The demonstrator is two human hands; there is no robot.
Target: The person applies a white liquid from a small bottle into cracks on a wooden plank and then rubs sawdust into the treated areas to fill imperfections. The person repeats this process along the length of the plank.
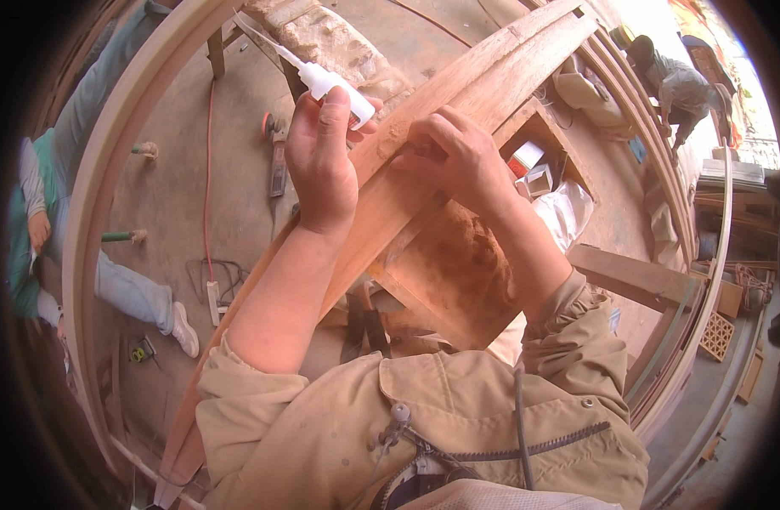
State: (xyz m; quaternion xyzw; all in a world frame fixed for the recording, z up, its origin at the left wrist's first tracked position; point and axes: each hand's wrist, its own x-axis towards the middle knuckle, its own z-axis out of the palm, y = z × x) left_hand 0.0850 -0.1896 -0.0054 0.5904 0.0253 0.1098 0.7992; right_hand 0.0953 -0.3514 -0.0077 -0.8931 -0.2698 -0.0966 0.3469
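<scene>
My left hand point(324, 161) is closed around a small white squeeze bottle point(346, 100) with a long thin nozzle. The bottle is tilted, its tip pointing up and to the left, above the far left side of the wooden beam point(369, 234). This long, light-brown beam runs slantwise below both hands, with a lengthwise joint or step along its far part. My right hand point(460, 151) rests on the beam with bent fingers pressed together at a rough patch on its edge. Whatever those fingers hold, if anything, is hidden.
Under the beam sits a wooden box point(441, 272) of sawdust, with small cartons point(526, 157) nearby. A power tool point(278, 166) lies on the floor beside a red cord point(208, 187). Curved wooden rails point(97, 161) arch at both sides. Other people stand left and far right.
</scene>
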